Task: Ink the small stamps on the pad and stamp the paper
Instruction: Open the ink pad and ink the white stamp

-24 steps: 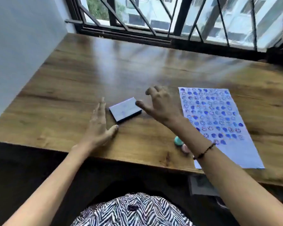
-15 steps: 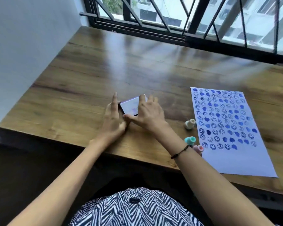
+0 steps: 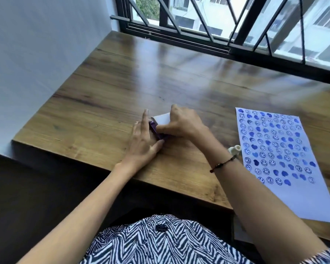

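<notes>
The ink pad [image 3: 161, 121] lies near the middle of the wooden table [image 3: 107, 103], with its pale lid tilted up and a dark purple edge showing beneath. My right hand [image 3: 183, 123] grips the lid from the right, thumb and fingers pinched on it. My left hand [image 3: 144, 141] presses flat against the pad's left side, fingers extended. A white small stamp [image 3: 234, 149] lies on the table beside my right wrist. The white paper [image 3: 286, 168] lies at the right, covered with rows of blue smiley and heart prints. My right forearm hides the other stamps.
A white wall runs along the table's left side. A barred window closes off the far edge. The table's near edge lies just below my wrists.
My hands came together on the ink pad. The right hand closed on the lid and tilted it up, while the left hand settled against the pad's side. The camera view shifted left.
</notes>
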